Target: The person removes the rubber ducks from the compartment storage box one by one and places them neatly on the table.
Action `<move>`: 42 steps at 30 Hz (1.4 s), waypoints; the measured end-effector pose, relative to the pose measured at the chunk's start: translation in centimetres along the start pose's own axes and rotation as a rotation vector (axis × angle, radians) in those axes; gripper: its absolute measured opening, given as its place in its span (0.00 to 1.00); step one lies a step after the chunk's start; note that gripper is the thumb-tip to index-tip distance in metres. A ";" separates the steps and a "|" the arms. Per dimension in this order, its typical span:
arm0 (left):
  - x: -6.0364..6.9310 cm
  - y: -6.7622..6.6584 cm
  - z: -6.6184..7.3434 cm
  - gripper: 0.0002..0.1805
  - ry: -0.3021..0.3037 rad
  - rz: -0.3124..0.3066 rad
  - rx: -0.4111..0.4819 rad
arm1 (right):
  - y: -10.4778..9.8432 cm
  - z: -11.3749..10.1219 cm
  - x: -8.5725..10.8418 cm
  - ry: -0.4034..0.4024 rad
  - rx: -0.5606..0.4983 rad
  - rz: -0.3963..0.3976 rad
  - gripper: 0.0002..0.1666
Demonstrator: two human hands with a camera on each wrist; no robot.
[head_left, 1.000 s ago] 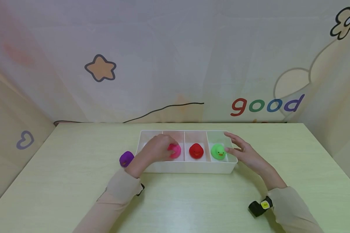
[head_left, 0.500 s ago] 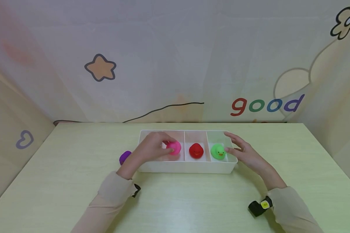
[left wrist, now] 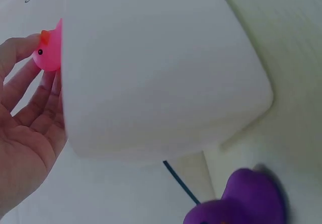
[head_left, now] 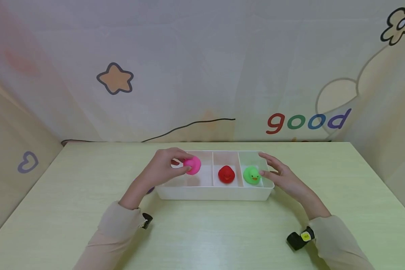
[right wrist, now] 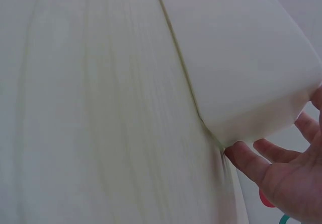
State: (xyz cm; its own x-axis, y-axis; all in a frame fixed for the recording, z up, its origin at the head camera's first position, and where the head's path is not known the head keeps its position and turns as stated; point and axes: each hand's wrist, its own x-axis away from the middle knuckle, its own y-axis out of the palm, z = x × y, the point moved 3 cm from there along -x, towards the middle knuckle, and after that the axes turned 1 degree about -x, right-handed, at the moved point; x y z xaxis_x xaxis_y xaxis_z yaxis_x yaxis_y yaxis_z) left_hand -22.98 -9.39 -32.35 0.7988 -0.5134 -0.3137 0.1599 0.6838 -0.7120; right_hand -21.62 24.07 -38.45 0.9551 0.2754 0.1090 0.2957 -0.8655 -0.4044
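Pink duck: off the tray floor, over the left part of the white tray (head_left: 212, 193), held by the left hand (head_left: 162, 165). The left wrist view shows the duck (left wrist: 49, 58) partly hidden behind the tray's end wall, beak and one eye showing.
Left hand's fingers: pinching the pink duck between thumb and fingertips, reaching in from the side – probably because a small round body is easiest to take by its flanks inside a walled compartment.
Right hand (head_left: 287, 178): at the tray's right end, thumb over the rim beside the green duck (head_left: 252, 175), the other fingers spread and gently bent, touching the outer wall near its base. It seems placed there to steady the tray rather than to hold a duck.
Red duck (head_left: 226, 174): upright in the third compartment from the left; the divider (head_left: 213, 168) walls it off from the pink duck's side.
Green duck: upright in the rightmost compartment, apart from the red one.
Purple duck (left wrist: 256, 196): on the counter (head_left: 206, 232), near the tray's left end – mostly hidden by the left wrist in the head view.
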 end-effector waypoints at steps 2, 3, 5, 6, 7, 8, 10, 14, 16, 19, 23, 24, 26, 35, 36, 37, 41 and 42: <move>0.2 -0.5 -0.1 0.16 -0.008 0.023 0.003 | 0.0 0.0 0.0 0.002 0.000 0.001 0.39; 0.4 -0.8 -0.2 0.16 -0.014 0.033 0.006 | 0.0 0.0 0.0 0.002 0.000 0.001 0.39; 0.7 -1.3 -0.3 0.16 -0.034 0.053 0.013 | 0.0 0.0 0.1 0.001 -0.001 0.001 0.39; 0.8 -1.6 -0.3 0.16 -0.045 0.059 0.013 | 0.0 0.0 0.1 0.001 -0.003 0.000 0.39; 1.0 -1.8 -0.4 0.16 -0.052 0.065 0.013 | 0.0 0.0 0.1 0.001 -0.005 0.000 0.39; 1.2 -2.0 -0.4 0.16 -0.059 0.070 0.014 | 0.0 0.0 0.1 0.000 -0.007 -0.001 0.39; 1.5 -2.5 -0.5 0.17 -0.065 0.082 0.021 | 0.0 0.0 0.1 0.001 -0.010 -0.002 0.39; 2.1 -3.3 -0.8 0.17 -0.063 0.101 0.041 | 0.1 0.0 0.2 0.005 -0.013 -0.003 0.39; 2.5 -3.7 -0.9 0.17 -0.064 0.108 0.049 | 0.0 0.0 0.2 0.008 -0.011 -0.003 0.39; 2.9 -4.2 -1.2 0.17 -0.070 0.119 0.062 | 0.0 0.1 0.2 0.007 -0.013 -0.003 0.39; 3.6 -4.8 -1.8 0.17 -0.084 0.136 0.062 | 0.0 0.1 0.2 0.004 -0.017 -0.004 0.39; 3.8 -4.9 -1.9 0.17 -0.090 0.138 0.056 | 0.0 0.1 0.2 0.004 -0.017 -0.003 0.39; 4.2 -5.2 -2.1 0.17 -0.101 0.141 0.041 | 0.0 0.1 0.1 0.005 -0.017 -0.003 0.39; 6.0 -6.4 -3.2 0.16 -0.155 0.168 -0.008 | 0.1 0.1 0.1 -0.002 -0.016 0.001 0.38; 6.2 -6.5 -3.4 0.16 -0.158 0.169 -0.012 | 0.1 0.0 0.1 -0.003 -0.014 0.002 0.38; 6.4 -6.6 -3.5 0.16 -0.161 0.170 -0.012 | 0.1 0.0 0.1 -0.004 -0.015 0.002 0.38; 7.2 -7.0 -4.0 0.17 -0.174 0.173 -0.005 | 0.1 0.1 0.0 -0.006 -0.017 0.000 0.38; 7.3 -7.1 -4.1 0.17 -0.175 0.174 -0.001 | 0.1 0.1 0.0 -0.007 -0.019 -0.002 0.38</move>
State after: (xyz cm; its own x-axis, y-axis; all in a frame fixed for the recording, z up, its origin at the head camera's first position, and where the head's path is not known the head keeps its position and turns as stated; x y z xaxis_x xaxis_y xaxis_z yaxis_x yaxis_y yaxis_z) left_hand -20.60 -20.10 -32.19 0.9027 -0.2900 -0.3179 0.0103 0.7532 -0.6577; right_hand -21.59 24.06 -38.54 0.9545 0.2797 0.1031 0.2976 -0.8729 -0.3866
